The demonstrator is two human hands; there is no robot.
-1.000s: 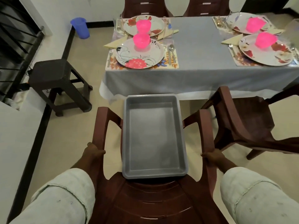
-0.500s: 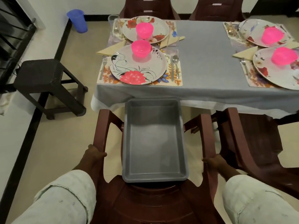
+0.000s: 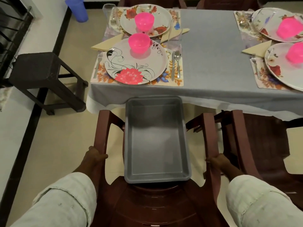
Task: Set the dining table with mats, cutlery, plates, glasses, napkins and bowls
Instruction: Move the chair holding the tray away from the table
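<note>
While both hands stay clamped on the chair, look at what crowds the scene: a dark stool (image 3: 39, 71) stands off to the left near the table corner, a blue cup (image 3: 77, 9) sits on the floor beyond it, and a second maroon chair (image 3: 255, 145) is tucked in just to the right, its arm close beside the one being held. Ahead, the dining table (image 3: 208, 63) under its grey cloth blocks the way forward. On the near left setting, a floral plate (image 3: 136, 66) lies on a mat (image 3: 177, 82), a pink bowl (image 3: 139, 42) on the plate, a fork (image 3: 97, 64) to its left, a spoon (image 3: 177, 61) to its right, a folded napkin (image 3: 108, 42) behind. Three more plates with pink bowls show farther back and right.

Now the grip: the left hand (image 3: 94, 157) has its fingers wrapped round the left arm of the maroon chair (image 3: 147, 207), and the right hand (image 3: 216, 161) curls round the right arm. Between them, touching neither, an empty grey tray (image 3: 182, 131) rests on the seat, its far end under the tablecloth's edge.

Compared with half a second back, the table fills more of the view, and the tray's front rim now meets the hanging cloth.
</note>
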